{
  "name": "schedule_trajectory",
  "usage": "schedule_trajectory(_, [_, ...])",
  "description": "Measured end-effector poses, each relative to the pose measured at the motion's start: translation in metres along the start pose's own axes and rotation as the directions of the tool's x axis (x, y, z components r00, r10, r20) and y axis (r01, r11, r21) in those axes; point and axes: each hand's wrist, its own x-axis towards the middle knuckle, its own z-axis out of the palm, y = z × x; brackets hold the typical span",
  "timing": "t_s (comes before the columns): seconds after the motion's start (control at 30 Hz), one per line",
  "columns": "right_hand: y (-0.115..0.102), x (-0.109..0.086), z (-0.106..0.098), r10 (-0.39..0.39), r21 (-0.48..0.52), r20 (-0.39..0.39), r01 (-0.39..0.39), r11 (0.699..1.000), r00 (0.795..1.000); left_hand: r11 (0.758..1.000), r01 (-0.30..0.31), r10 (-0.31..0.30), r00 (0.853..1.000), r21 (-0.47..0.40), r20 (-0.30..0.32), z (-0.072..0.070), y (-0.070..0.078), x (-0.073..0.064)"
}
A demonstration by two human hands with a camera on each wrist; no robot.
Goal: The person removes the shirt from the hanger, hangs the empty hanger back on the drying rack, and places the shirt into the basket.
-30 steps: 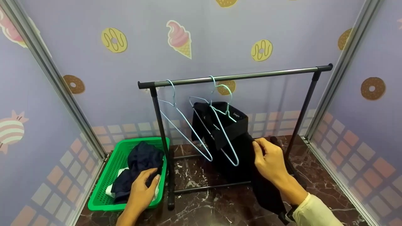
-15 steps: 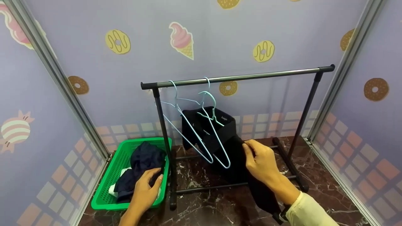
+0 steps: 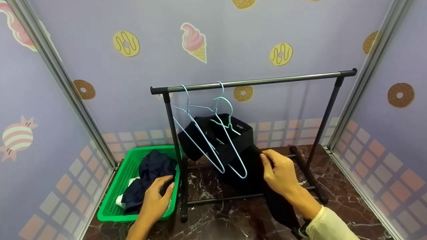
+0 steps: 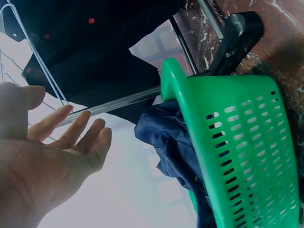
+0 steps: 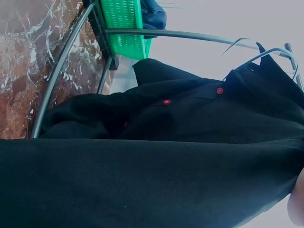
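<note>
My right hand pinches a black button-up shirt at its shoulder. A mint-green hanger is inside the shirt's collar, its hook standing below the rail, beside a blue hanger. Red buttons run down the shirt front in the right wrist view, where only a fingertip shows at the right edge. My left hand is over the green basket, fingers loosely bent and holding nothing. In the left wrist view its palm faces up beside the basket.
A metal garment rack stands on the dark marbled floor. Another blue hanger hangs near its left end. Navy cloth and white cloth lie in the basket. Patterned panels enclose the back and sides.
The right hand has moved left and slightly down with the shirt, and the mint-green hook has shifted left and lower. The shirt's left side now spreads farther left. The left hand stays over the basket.
</note>
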Motion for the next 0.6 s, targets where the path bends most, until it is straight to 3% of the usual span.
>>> schedule_trajectory(0.43, [0.010,-0.005,-0.010,-0.008,-0.002,-0.021,0.008,1.000,1.000,0.998,-0.061,0.062,0.996,0.008,-0.062,0.000,0.020,0.003])
schedule_trajectory(0.6, [0.014,-0.006,-0.014,-0.018,0.001,-0.025,0.018,1.000,1.000,0.991,-0.132,0.132,0.985,0.007,-0.114,-0.002,0.034,0.003])
